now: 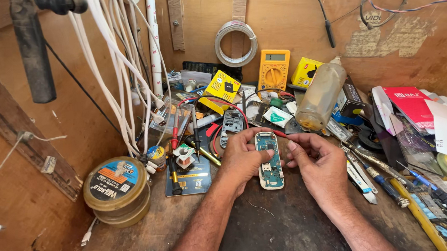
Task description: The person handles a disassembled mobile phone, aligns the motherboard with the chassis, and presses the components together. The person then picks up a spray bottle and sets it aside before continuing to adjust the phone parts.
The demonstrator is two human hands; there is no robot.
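Here, in the head view, a phone circuit board (269,160) with a teal-green face is seen lying lengthwise on the dark, worn workbench (271,226), between the two hands. The left hand (243,158) is curled against the board's left edge, its thumb laid across the face of the board and its fingers closed about the upper left side, so the board is pinched in a partly closed grip. The right hand (316,161) is set just beside the board's right edge; its fingers are bent and drawn together, the fingertips touching or nearly touching the upper right corner, and it cannot be told whether anything is actually gripped there. A thin red wire (281,134) is seen just above those fingertips.

Behind the hands, a yellow multimeter (274,69) is propped against the wooden back wall, with a roll of clear tape (235,43) hung above it to the left. A cloudy plastic bottle (321,97) is leaned just right of the multimeter, and two small yellow boxes (223,86) are placed on either side of the meter. To the left, two stacked round tins (117,190) are stood near the bench corner, below a bundle of white cables (122,69). Red and black probes (174,131) are rested just left of the left hand. On the right, screwdrivers (381,175) and other tools are scattered, well apart from the board.
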